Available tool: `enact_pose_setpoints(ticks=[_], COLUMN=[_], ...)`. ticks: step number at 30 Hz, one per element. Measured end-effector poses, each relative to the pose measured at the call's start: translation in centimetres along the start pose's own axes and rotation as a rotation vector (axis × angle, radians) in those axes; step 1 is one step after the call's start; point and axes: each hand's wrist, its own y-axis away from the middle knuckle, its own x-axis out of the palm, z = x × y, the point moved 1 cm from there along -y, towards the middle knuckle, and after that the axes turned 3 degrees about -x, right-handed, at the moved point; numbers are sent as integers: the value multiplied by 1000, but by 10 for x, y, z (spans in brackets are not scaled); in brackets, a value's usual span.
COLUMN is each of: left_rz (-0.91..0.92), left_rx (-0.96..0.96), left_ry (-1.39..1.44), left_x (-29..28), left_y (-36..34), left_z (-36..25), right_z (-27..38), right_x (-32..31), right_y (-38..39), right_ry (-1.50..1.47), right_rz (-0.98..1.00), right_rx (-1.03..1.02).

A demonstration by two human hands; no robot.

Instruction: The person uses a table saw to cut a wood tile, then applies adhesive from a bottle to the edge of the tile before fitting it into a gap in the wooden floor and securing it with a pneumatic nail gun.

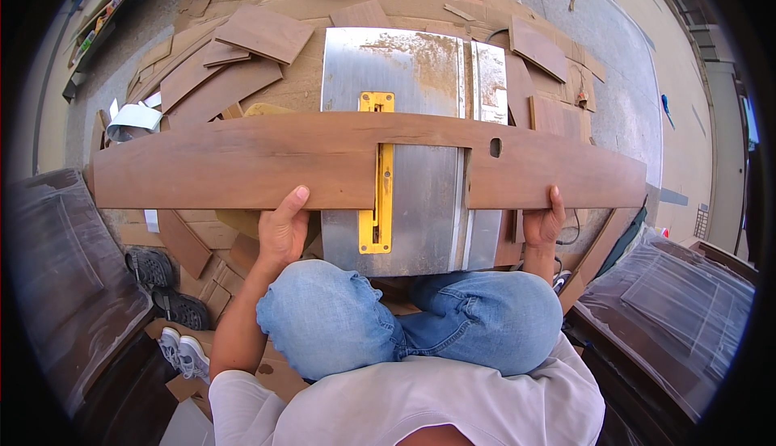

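A long brown wooden plank point(275, 159) lies crosswise over a metal table saw point(420, 236). A rectangular notch is cut into the plank's near edge, and a small dark oval hole sits right of it. Through the notch shows the saw's yellow slotted insert point(386, 195); I cannot make out a blade. My left hand point(284, 228) grips the near edge left of the saw, thumb on top, fingers hidden beneath. Right of the saw, my right hand point(545, 221) holds the same edge, its thumb or a finger raised against the wood.
Wooden offcuts point(267, 34) lie on cardboard beyond the saw, with more boards point(537, 48) at the right. Plastic-covered brown panels point(671, 309) flank me on both sides. Black clogs point(179, 309) and grey sneakers point(184, 351) stand at the left. A cable point(575, 228) runs near my right hand.
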Motion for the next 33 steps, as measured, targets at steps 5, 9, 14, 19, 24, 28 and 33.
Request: enact_pose_setpoints(ticks=[5,9,14,19,24,28,33], left_rz=[-8,-8,0,17,4,3,-127], left_rx=[-3,4,5,12,18,38,58], left_ry=[3,1,12,1,-1,7,10], left_x=[-1,1,-1,11,30,34,42], left_y=[1,2,2,-7,-44,-75,-83], left_z=[1,0,1,-7,-29,-49,-62], right_z=[0,0,0,1,0,-8,-45], right_x=[5,5,3,13,15,22,89], right_y=[2,4,2,-8,-68,-117,-174], right_ry=[-4,-3,18,23,-9,72,802], right_rz=[-5,-2,-17,18,51,698,547], right_rx=[-15,-12,-17,-9,-7,31,-509])
